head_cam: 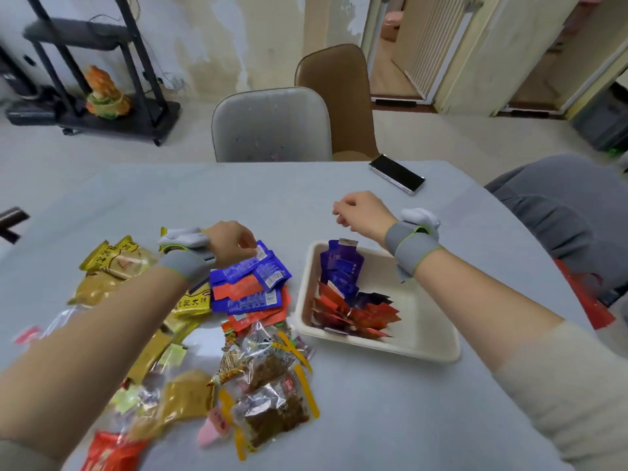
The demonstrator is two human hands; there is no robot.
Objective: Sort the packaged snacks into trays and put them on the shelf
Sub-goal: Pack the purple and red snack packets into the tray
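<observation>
My left hand [234, 243] pinches a blue packet [268, 266] on the bench [238, 192] pile; my right hand [360, 212] hovers loosely curled, seemingly empty. The tray [428, 341] holds some blue and red packets; many snacks remain unsorted.

Views: we have one, worn on the head.
Facing: forward and down over our forearms onto the table [238, 192].
Nearness: close to the table; chairs [272, 127] and doorway lie well beyond.
Lens: wide-angle, edges bowed.
Shared ground: nothing to compare.
</observation>
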